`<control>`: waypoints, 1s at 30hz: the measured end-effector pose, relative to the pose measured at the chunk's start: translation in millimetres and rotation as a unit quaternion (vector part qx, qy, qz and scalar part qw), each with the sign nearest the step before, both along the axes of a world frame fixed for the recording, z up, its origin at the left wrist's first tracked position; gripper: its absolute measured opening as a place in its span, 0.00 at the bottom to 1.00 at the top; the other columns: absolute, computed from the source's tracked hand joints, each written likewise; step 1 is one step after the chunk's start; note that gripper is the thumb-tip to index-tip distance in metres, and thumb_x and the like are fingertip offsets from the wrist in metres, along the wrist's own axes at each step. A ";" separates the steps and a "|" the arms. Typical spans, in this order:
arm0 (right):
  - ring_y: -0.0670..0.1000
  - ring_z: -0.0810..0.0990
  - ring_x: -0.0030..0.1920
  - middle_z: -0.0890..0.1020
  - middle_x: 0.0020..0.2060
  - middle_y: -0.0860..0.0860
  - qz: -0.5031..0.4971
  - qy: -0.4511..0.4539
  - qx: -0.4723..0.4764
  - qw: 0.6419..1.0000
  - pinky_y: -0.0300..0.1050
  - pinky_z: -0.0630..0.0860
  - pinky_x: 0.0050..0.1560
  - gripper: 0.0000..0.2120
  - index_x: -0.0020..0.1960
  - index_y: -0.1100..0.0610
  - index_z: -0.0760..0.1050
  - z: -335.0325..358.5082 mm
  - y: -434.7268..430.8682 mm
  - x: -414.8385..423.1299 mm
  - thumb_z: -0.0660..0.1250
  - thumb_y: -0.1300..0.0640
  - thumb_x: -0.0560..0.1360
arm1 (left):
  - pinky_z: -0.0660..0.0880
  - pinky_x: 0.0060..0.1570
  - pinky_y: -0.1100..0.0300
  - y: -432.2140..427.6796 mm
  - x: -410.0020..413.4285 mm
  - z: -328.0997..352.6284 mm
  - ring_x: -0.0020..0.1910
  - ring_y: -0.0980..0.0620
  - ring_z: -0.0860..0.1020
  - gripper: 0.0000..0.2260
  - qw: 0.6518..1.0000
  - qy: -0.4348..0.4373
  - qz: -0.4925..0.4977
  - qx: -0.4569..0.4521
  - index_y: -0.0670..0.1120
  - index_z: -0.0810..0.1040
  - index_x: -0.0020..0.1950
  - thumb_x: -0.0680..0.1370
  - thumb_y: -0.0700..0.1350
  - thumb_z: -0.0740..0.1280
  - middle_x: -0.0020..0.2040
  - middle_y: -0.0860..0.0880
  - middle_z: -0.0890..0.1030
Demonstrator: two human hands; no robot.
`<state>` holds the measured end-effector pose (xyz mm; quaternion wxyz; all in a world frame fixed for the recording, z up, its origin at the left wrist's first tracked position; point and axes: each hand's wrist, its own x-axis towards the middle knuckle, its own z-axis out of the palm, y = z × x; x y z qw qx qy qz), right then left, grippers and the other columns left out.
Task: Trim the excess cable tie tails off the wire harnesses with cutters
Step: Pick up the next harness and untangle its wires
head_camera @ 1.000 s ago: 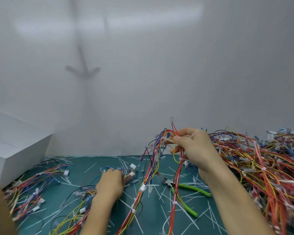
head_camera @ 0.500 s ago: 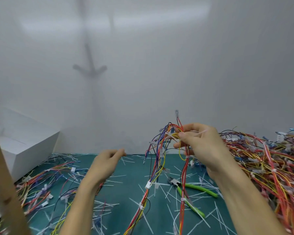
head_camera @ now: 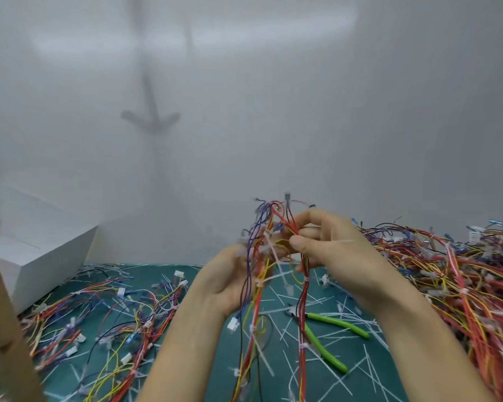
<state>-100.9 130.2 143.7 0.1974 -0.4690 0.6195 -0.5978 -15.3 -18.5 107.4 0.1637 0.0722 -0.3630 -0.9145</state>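
Observation:
A wire harness (head_camera: 257, 303) of red, yellow, blue and black wires hangs above the green mat, with white cable ties and long tails sticking out of it. My right hand (head_camera: 331, 250) pinches its upper end between thumb and fingers. My left hand (head_camera: 230, 277) is raised palm-up against the left side of the harness, fingers curled round its wires. The green-handled cutters (head_camera: 328, 335) lie on the mat below my right forearm, untouched.
A large heap of harnesses (head_camera: 462, 280) fills the right side. More harnesses (head_camera: 105, 323) lie at the left. Cut white tie tails litter the green mat (head_camera: 360, 381). A white box (head_camera: 41, 250) stands at the far left, with a brown board (head_camera: 3, 329) in front.
My left hand has risen from the harnesses on the mat and reached the held harness, taking hold of its wires. My right hand has kept its grip and lifted slightly.

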 end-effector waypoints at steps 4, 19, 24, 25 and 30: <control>0.50 0.86 0.43 0.86 0.46 0.54 -0.002 0.056 0.137 0.989 0.40 0.76 0.42 0.07 0.49 0.60 0.76 0.1 2.3 -2.9 0.62 0.68 0.77 | 0.74 0.28 0.64 -6.2 4.4 -0.8 0.29 0.53 0.74 0.06 0.993 -0.042 0.098 -0.051 0.41 0.79 0.45 0.71 0.42 0.68 0.34 0.47 0.78; 0.46 0.82 0.33 0.86 0.36 0.55 -0.124 -0.004 -0.138 0.983 0.33 0.76 0.33 0.03 0.41 0.57 0.82 0.9 -4.2 1.0 0.73 0.62 0.73 | 0.78 0.55 0.48 -2.3 31.2 16.8 0.51 0.50 0.80 0.09 0.914 0.029 0.114 -0.387 0.47 0.85 0.49 0.72 0.38 0.69 0.56 0.43 0.84; 0.44 0.82 0.32 0.84 0.31 0.49 -0.147 -0.028 -0.177 0.973 0.34 0.76 0.32 0.03 0.42 0.56 0.82 0.2 -7.2 2.2 0.72 0.61 0.75 | 0.75 0.49 0.58 3.3 26.6 17.3 0.44 0.56 0.80 0.07 0.856 -0.056 0.235 -0.458 0.53 0.86 0.50 0.73 0.49 0.73 0.44 0.50 0.86; 0.43 0.82 0.32 0.84 0.31 0.49 -0.149 -0.029 -0.184 0.971 0.34 0.76 0.32 0.03 0.42 0.56 0.81 0.0 -7.8 2.5 0.72 0.61 0.75 | 0.75 0.47 0.61 5.1 25.2 17.8 0.42 0.58 0.79 0.05 0.848 -0.054 0.251 -0.463 0.53 0.86 0.48 0.74 0.48 0.73 0.42 0.51 0.86; 0.42 0.81 0.31 0.83 0.29 0.46 -0.187 -0.007 -0.189 0.964 0.35 0.76 0.31 0.05 0.42 0.54 0.80 2.8 -8.8 4.1 0.71 0.59 0.76 | 0.76 0.49 0.68 4.6 29.2 22.7 0.45 0.59 0.82 0.06 0.826 -0.025 0.279 -0.489 0.50 0.86 0.47 0.71 0.47 0.77 0.44 0.53 0.86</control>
